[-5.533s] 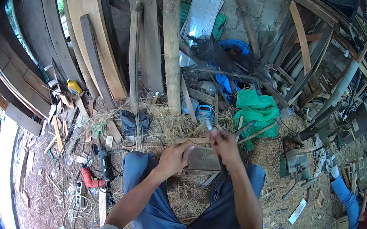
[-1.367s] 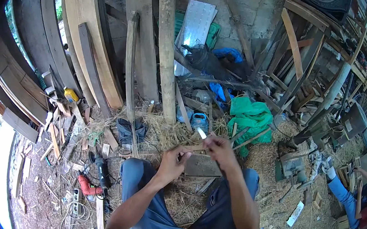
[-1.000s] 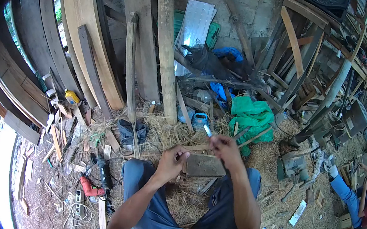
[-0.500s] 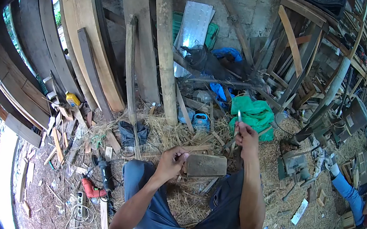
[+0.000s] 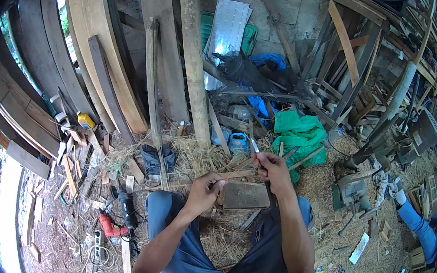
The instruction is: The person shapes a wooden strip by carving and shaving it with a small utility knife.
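Observation:
My right hand point(image 5: 274, 172) is closed around a knife, whose pale narrow blade point(image 5: 254, 146) points up and away from me. My left hand point(image 5: 204, 192) has thumb and fingers pinched together over my knee; whatever is between them is too small to make out. A thin light wood strip point(image 5: 240, 173) appears just beyond these fingertips, and I cannot tell whether they hold it. Between my hands and legs lies a rectangular wooden block point(image 5: 245, 197), dusty on top.
A red power drill point(image 5: 112, 227) and an angle grinder point(image 5: 127, 207) lie at left among wood scraps. Planks point(image 5: 107, 41) and a post point(image 5: 194, 57) stand ahead. Beyond my right hand lies a green sack point(image 5: 299, 133). Another person's blue-clad leg point(image 5: 418, 231) shows at right.
My right hand has moved left and slightly down, bringing the knife nearer my left hand. The blade now leans leftward. My left hand has hardly moved.

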Motion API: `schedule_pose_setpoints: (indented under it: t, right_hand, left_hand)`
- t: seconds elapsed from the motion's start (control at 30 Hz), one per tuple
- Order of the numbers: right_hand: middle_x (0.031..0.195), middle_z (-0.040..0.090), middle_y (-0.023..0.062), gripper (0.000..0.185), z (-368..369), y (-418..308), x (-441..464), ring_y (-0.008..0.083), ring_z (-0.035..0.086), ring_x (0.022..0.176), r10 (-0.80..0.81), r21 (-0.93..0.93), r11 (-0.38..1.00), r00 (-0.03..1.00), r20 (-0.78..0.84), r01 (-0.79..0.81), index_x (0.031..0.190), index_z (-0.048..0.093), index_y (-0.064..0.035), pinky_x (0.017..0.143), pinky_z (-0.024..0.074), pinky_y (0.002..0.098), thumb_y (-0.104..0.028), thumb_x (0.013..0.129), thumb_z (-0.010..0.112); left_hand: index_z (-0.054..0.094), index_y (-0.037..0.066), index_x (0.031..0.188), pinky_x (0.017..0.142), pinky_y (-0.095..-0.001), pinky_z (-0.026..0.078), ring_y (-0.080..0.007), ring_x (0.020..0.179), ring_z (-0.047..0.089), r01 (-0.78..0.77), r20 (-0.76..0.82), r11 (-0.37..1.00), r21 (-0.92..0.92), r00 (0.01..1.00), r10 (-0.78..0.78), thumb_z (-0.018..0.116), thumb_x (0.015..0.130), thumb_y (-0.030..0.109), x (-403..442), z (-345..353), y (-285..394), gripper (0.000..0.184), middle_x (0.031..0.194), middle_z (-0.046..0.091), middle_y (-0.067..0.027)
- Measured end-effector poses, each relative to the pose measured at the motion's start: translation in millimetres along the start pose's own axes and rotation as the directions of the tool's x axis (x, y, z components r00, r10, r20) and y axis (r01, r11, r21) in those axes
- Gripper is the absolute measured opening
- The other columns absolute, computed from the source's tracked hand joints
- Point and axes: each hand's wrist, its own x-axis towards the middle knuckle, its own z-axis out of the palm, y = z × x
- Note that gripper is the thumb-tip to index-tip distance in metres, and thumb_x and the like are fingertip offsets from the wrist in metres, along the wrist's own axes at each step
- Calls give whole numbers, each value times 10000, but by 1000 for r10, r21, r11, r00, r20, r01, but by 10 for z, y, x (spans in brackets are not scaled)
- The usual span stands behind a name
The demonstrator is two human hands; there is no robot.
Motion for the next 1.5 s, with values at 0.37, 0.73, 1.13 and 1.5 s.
schedule_pose_setpoints:
  t: [0.37,0.73,1.13,1.5]
  right_hand:
    - [686,579,15,174,-14,84,-6,41,398,475,9,-42,999,1000,-30,-10,858,644,4,403,265,199,-170,874,636]
    - [723,585,5,139,145,215,-59,38,394,489,119,-18,993,986,115,-118,868,596,-44,406,280,193,-179,897,611]
    - [723,595,8,120,128,243,-54,45,433,487,95,-89,992,995,29,-92,882,590,-53,408,310,189,-169,881,624]
    - [727,582,22,102,149,252,-74,53,399,469,126,-46,992,986,109,-121,936,560,-65,397,281,204,-125,875,615]
  left_hand:
    - [637,0,925,632,-262,442,-115,676,567,64,56,998,-7,996,-64,600,896,103,-42,-36,123,113,749,636,-46]
    - [643,11,908,609,-280,433,-120,656,545,19,-5,999,42,1000,-19,613,883,97,16,-30,-38,94,734,625,-67]
    - [639,12,904,615,-265,430,-103,657,540,20,0,999,51,1000,-20,615,872,72,-2,-26,50,72,728,615,-52]
    - [636,5,914,614,-264,430,-99,649,536,30,25,998,59,999,-32,617,883,95,-2,-63,29,97,733,616,-48]
